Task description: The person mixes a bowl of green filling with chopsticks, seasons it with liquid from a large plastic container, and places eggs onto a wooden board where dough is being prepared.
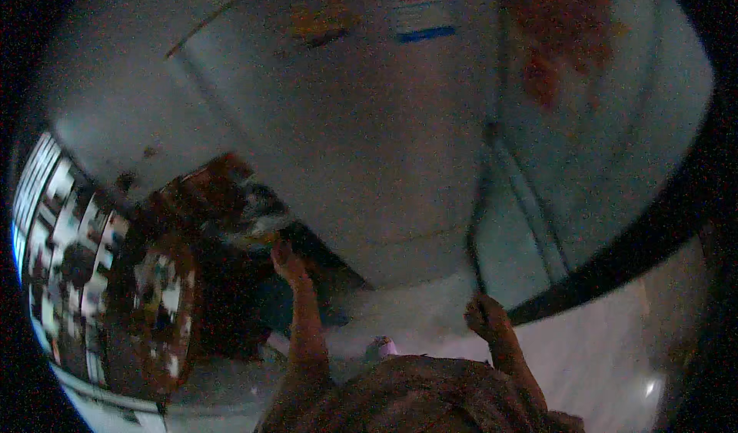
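The view is dim and grainy. My left hand [287, 261] is raised beside a crumpled white and dark bundle [262, 211], its fingers curled near a small yellowish edge. Whether it grips the bundle cannot be told. On the other side, my right hand [486, 316] is closed around the lower end of a thin, dark, rod-like or cord-like thing [475, 225]. From the fist this thing runs upward in front of a pale panelled surface [375, 162].
Reddish-brown objects [225, 179] are heaped at left. Below them stands a dark rounded piece [164, 312] bearing small bright items. Bright stocked shelves [69, 254] line the far left. A sheet with a blue band [426, 34] and a red-brown patch [562, 29] show above.
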The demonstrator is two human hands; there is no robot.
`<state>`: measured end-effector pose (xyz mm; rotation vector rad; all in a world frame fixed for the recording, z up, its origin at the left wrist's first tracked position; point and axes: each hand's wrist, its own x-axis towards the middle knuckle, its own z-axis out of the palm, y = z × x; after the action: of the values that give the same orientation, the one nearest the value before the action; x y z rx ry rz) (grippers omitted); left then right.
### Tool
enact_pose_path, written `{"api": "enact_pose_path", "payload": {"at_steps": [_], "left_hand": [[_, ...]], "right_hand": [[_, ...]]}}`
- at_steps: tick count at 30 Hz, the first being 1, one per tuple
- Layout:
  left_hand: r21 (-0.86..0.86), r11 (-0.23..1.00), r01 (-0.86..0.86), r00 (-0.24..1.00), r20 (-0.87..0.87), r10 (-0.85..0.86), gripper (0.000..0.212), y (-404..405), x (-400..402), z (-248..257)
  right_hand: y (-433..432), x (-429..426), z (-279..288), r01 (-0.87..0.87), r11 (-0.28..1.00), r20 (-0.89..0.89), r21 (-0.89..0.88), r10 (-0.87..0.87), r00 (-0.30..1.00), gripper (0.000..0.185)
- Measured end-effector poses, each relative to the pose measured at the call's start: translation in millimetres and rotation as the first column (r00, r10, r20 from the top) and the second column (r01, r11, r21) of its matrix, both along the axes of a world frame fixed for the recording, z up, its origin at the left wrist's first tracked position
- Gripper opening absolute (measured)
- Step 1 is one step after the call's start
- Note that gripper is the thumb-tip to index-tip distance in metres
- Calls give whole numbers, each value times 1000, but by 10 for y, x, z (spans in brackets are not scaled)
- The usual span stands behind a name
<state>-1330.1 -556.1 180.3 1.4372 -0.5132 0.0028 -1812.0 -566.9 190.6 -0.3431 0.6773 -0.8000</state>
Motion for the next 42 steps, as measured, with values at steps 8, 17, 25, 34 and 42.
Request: {"api": "enact_pose_path", "payload": {"at_steps": [8,17,25,34,42], "left_hand": [[93,996,-14,842,538,-39,32,956,1993,1585],[279,960,-7,742,645,-182,20,2114,3019,2774],[292,956,18,724,656,-214,20,2296,2870,3282],[397,910,119,702,614,-360,22,2529,2256,3674],[593,600,537,277,548,-789,17,1303,1528,3895]], "right_hand": [[1095,2492,190,53,991,-99,-119,-65,993,32],[2836,3925,1515,200,977,137,70,-208,969,34],[3244,3957,2405,176,973,3,148,-179,984,25],[2734,4107,2895,21,919,-615,-393,-280,737,18],[1242,4029,2606,-356,674,-714,-647,-373,593,20]]}}
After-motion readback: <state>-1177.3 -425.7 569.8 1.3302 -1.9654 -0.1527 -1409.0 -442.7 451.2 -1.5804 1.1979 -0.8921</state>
